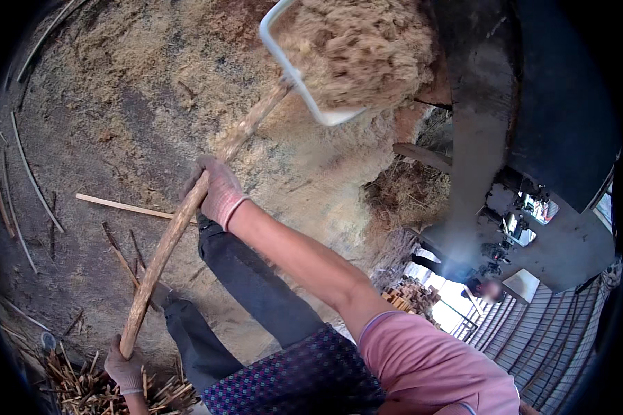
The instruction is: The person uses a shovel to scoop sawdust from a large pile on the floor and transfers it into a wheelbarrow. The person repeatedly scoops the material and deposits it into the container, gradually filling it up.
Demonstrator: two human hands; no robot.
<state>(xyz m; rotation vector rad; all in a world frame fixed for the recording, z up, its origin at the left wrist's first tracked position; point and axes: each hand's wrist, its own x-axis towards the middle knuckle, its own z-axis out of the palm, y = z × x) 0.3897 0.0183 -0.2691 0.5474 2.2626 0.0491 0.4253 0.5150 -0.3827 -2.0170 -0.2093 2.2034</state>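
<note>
Both my hands grip the long, slightly bent wooden handle of a shovel (pixel 163 259). My right hand (pixel 218 190), in a pinkish work glove, is closed round the handle partway along. Near the handle's end, at the lower left, my left hand (pixel 124 366) is closed in a similar glove. At the top, the shovel's wide scoop with a pale rim (pixel 301 90) carries a heaped load of sawdust (pixel 367 52), blurred by motion. More loose sawdust (pixel 131 55) is spread over the ground around it.
Thin wooden strips (pixel 121 205) lie on the ground near my feet, and a heap of sticks (pixel 83 387) is at the lower left. A grey post-like surface (pixel 481 117) and a dark panel (pixel 561 90) stand at right. Farther off are a person (pixel 488 290) and stacked wood (pixel 410 297).
</note>
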